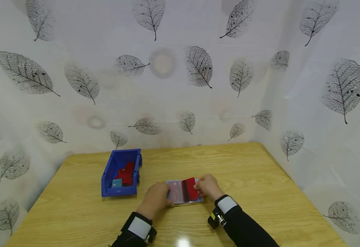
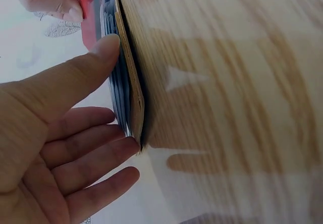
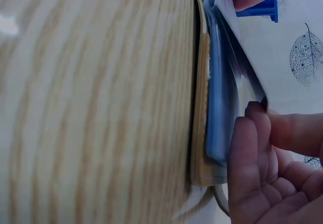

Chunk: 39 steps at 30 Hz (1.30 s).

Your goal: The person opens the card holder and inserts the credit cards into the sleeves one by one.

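Note:
An opened card holder with clear plastic sleeves and a tan cover lies on the table. My left hand holds it at its left end; in the left wrist view the thumb lies against the stacked sleeves and the fingertips meet the cover's edge. A red card with a dark stripe lies over the holder's right half. Between thumb and fingers my right hand pinches the card's right edge. Seen from the right wrist, the card slants up away from the sleeves at the pinched edge.
Left of the holder stands a blue plastic bin containing several red items and a light blue card-like piece. Behind the wooden table hangs a white curtain printed with leaves.

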{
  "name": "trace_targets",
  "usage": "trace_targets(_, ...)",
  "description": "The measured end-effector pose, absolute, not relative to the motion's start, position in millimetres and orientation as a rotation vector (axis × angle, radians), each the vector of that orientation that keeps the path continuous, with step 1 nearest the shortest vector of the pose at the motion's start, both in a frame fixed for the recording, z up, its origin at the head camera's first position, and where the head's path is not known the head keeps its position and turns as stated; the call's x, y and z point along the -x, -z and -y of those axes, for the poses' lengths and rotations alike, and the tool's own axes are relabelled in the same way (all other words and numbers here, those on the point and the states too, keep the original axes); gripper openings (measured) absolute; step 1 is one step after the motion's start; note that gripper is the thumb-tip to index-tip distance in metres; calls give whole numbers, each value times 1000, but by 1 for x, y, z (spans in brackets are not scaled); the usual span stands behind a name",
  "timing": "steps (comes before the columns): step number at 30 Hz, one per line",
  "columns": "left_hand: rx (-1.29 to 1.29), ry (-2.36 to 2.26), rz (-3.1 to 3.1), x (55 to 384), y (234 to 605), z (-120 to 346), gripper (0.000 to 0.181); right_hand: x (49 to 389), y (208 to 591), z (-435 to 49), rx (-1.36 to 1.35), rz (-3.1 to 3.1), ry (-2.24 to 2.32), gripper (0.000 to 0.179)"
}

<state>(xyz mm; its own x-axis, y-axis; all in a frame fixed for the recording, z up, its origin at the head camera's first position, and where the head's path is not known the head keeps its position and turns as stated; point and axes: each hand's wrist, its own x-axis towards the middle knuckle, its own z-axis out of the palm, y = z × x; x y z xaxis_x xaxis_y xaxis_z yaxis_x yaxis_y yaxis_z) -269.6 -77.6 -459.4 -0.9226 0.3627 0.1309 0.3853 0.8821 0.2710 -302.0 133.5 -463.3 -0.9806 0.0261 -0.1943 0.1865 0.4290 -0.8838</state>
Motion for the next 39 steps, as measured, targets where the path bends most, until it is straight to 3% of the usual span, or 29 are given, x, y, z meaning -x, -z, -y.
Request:
trace_targets(25, 569, 502, 2951, 266, 463, 78, 37, 299, 465, -135, -199, -2429, 1659, 18)
trace_targets(39, 546, 498, 2979, 266, 460, 76, 36, 301, 462, -129, -139, -2496, 1568, 11)
